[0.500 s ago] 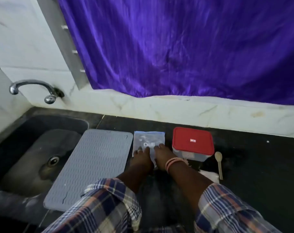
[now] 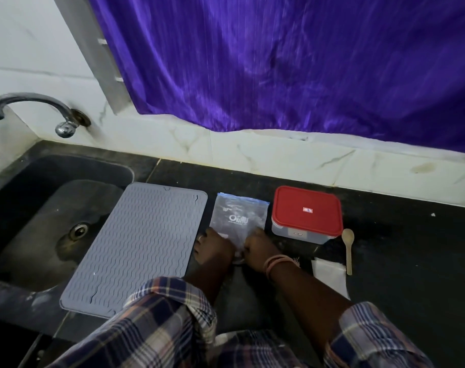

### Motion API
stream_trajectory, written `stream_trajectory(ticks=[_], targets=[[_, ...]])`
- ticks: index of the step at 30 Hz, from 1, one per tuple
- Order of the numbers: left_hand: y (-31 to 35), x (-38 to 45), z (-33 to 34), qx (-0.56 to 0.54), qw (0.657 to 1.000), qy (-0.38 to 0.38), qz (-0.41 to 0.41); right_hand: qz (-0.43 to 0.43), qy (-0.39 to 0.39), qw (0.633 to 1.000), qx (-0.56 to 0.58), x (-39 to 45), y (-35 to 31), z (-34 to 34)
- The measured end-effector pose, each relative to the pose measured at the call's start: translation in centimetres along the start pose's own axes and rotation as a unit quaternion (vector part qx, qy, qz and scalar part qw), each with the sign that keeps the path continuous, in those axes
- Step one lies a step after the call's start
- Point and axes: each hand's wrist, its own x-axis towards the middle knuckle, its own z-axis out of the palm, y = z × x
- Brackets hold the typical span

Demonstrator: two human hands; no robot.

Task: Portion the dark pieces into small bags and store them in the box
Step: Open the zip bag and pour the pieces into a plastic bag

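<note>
A clear zip bag (image 2: pixel 238 217) is grasped by both hands (image 2: pixel 214 247) (image 2: pixel 257 249) on the black counter (image 2: pixel 412 261), backed by a purple curtain (image 2: pixel 292 62).

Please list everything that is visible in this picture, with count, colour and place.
bag: one, clear, on the counter between mat and box
box: one, clear with red lid, right of the bag
spoon: one, wooden, right of the box
mat: one, grey, beside the sink
sink: one, dark, left
tap: one, metal, above the sink
curtain: one, purple, behind
white sheet: one, by the spoon
hands: left hand and right hand, on the bag's near edge
</note>
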Motion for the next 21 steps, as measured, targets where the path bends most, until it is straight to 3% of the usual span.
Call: stream_trajectory(ticks=[10,17,21], targets=[[-1.1,0.2,-0.6,-0.035,0.999,0.010,-0.009,-0.014,0.019,0.998,0.058,-1.8,0.5,-0.1],[-1.9,-0.2,-0.7,-0.162,0.986,0.003,0.041,0.056,0.065,0.978,0.189,-3.1,0.7,-1.0],[-1.7,-2.0,-1.6,-0.262,0.964,0.014,0.032,0.035,0.095,0.947,0.306,-4.0,-0.2,-1.4]])
